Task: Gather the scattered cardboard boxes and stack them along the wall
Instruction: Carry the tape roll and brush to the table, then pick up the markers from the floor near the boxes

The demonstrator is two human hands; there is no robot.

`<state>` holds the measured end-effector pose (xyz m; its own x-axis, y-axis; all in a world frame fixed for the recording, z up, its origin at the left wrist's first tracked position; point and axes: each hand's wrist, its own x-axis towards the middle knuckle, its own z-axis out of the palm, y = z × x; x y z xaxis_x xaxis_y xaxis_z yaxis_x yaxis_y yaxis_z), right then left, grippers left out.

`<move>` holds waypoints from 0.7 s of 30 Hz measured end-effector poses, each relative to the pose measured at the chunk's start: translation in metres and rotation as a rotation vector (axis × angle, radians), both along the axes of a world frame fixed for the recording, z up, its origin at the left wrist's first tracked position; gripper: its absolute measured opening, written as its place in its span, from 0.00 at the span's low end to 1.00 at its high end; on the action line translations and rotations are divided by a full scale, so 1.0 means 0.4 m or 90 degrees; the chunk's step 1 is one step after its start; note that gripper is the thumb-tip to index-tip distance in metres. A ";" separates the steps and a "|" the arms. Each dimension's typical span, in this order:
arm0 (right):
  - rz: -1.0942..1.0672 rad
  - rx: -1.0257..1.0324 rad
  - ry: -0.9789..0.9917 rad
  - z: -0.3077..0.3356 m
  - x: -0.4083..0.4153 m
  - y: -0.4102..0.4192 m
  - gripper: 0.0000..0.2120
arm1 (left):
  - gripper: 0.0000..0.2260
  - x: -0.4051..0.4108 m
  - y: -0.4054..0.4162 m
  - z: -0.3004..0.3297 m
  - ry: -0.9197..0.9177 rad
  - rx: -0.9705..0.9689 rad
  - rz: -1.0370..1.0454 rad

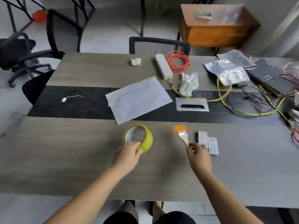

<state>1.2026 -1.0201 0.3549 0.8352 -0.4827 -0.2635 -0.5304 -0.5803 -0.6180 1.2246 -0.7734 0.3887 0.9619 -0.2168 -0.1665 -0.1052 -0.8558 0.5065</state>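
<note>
Your left hand (129,151) grips a yellow tape roll (138,137); your right hand (199,156) pinches a brush (182,135) with orange bristles. Just right of it lie two white boxes (207,142); beyond, a red cable coil (178,61) and silver glittery pouches (226,71).

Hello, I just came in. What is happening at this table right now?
A person stands at a grey table with both hands on it. The left hand grips a yellow tape roll, tilted up on its edge. The right hand pinches the handle of a small brush with orange bristles, right beside two small white boxes. Farther back lie a white envelope, crumpled tissue and cables. No cardboard boxes are being stacked yet.
</note>
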 end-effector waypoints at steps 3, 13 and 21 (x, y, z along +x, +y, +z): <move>0.002 -0.020 0.060 -0.032 0.070 -0.003 0.12 | 0.08 0.065 -0.051 -0.028 0.012 0.138 -0.035; 0.078 -0.060 0.116 -0.076 0.093 0.000 0.12 | 0.12 0.102 -0.075 -0.078 0.086 0.313 -0.113; 0.169 0.067 -0.078 0.050 0.088 -0.015 0.19 | 0.16 0.084 -0.040 0.068 0.015 -0.021 0.028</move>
